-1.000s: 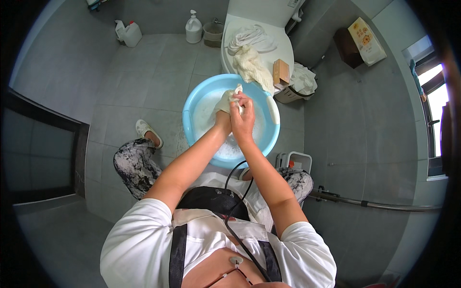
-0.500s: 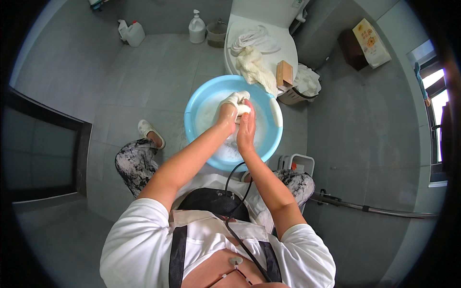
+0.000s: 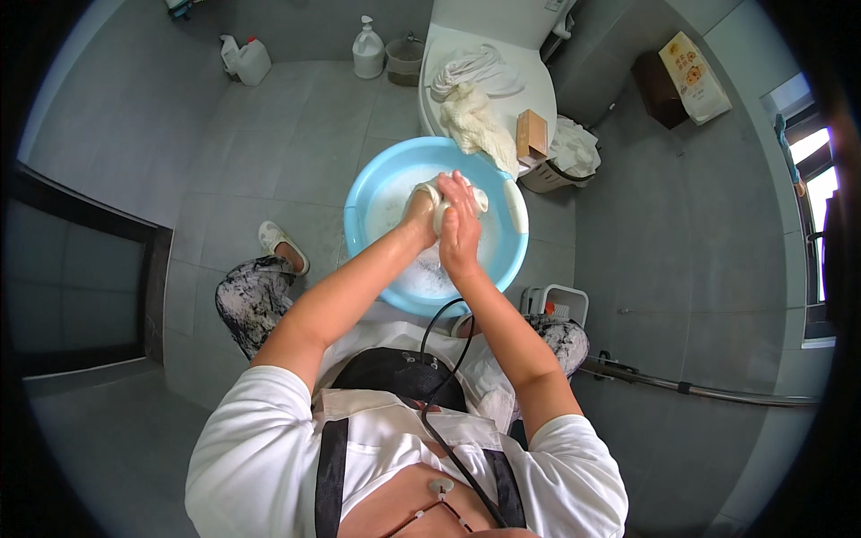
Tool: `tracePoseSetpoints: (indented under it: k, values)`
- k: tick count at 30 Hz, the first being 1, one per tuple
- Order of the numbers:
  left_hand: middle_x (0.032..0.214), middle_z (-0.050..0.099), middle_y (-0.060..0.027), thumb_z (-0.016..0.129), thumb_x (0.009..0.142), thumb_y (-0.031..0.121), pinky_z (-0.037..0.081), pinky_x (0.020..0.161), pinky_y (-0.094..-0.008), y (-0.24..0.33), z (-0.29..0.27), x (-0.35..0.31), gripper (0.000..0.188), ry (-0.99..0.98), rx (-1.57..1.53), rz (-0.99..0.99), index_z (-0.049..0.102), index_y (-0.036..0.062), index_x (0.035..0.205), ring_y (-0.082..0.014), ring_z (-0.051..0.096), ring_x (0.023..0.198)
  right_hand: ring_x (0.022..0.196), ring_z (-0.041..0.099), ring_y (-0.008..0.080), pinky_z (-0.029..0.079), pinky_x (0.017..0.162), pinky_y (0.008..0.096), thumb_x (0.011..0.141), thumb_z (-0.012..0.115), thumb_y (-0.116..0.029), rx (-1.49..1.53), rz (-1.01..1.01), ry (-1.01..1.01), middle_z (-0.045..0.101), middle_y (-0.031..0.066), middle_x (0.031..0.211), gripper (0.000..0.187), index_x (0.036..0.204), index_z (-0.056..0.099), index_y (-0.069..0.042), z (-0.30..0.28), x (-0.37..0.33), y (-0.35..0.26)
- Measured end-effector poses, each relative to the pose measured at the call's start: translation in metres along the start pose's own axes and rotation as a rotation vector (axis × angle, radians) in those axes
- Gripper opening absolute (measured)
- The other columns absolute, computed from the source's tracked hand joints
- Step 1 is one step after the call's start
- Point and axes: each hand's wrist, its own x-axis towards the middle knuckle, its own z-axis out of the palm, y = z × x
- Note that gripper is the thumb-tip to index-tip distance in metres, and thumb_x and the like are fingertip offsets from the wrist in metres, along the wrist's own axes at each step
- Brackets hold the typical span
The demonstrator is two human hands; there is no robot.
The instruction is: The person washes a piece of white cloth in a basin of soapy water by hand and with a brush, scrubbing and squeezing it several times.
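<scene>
A light blue basin of sudsy water sits on the floor in front of me. Over the water, a wet white cloth is pressed between my two hands. Part of it wraps around my left hand, whose fingers are mostly hidden by the cloth. My right hand lies against it from the right, fingers bent over the top. Whether the cloth is a sock or another small garment, I cannot tell. A white bar-shaped piece rests on the basin's right rim.
Beyond the basin, a closed toilet lid bears a cream cloth, a white cloth and a brown box. A filled basket stands beside it. A pump bottle, a small bucket and a white jug stand farther back.
My right hand has slid up over the cloth, its fingers now crossing the top. A bundled end of cloth now shows to the right of the fingers.
</scene>
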Motion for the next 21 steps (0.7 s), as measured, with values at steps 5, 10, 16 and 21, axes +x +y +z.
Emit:
tracePoseSetpoints:
  k: [5, 10, 16, 21]
  values:
    - [0.092, 0.053, -0.0052, 0.034, 0.088, 0.021, 0.045, 0.074, -0.0291, -0.009, -0.033, 0.015, 0.021, -0.173, 0.356, 0.266, 0.049, 0.0075, 0.092, -0.0166, 0.053, 0.083, 0.114, 0.043, 0.0289, 0.021, 0.1, 0.0446, 0.087, 0.036, -0.027, -0.082, -0.068, -0.044, 0.054, 0.0119, 0.111, 0.033, 0.105, 0.054, -0.006, 0.0, -0.002, -0.005]
    - [0.093, 0.052, -0.0039, 0.035, 0.088, 0.022, 0.044, 0.077, -0.0271, -0.005, 0.008, 0.006, 0.02, 0.044, -0.184, 0.094, 0.049, 0.0079, 0.094, -0.0161, 0.052, 0.086, 0.113, 0.044, 0.0277, 0.02, 0.1, 0.0451, 0.087, 0.036, -0.024, -0.112, -0.091, 0.044, 0.052, 0.0123, 0.114, 0.032, 0.106, 0.054, -0.006, -0.004, 0.007, 0.005]
    - [0.095, 0.051, -0.0047, 0.036, 0.089, 0.029, 0.044, 0.078, -0.03, -0.011, 0.004, 0.009, 0.025, 0.115, -0.162, 0.101, 0.048, 0.0083, 0.094, -0.0172, 0.05, 0.088, 0.121, 0.034, 0.0304, 0.018, 0.102, 0.0408, 0.088, 0.035, -0.023, 0.141, 0.067, -0.016, 0.045, 0.0171, 0.122, 0.035, 0.111, 0.052, -0.003, 0.001, -0.001, 0.0]
    - [0.087, 0.053, -0.0051, 0.036, 0.089, 0.03, 0.045, 0.073, -0.031, -0.005, -0.012, 0.015, 0.027, 0.185, -0.115, 0.136, 0.049, 0.0062, 0.091, -0.0176, 0.053, 0.076, 0.121, 0.034, 0.0308, 0.018, 0.102, 0.0416, 0.088, 0.035, -0.026, 0.191, 0.058, -0.106, 0.046, 0.0147, 0.122, 0.035, 0.109, 0.053, -0.004, -0.004, -0.01, -0.005]
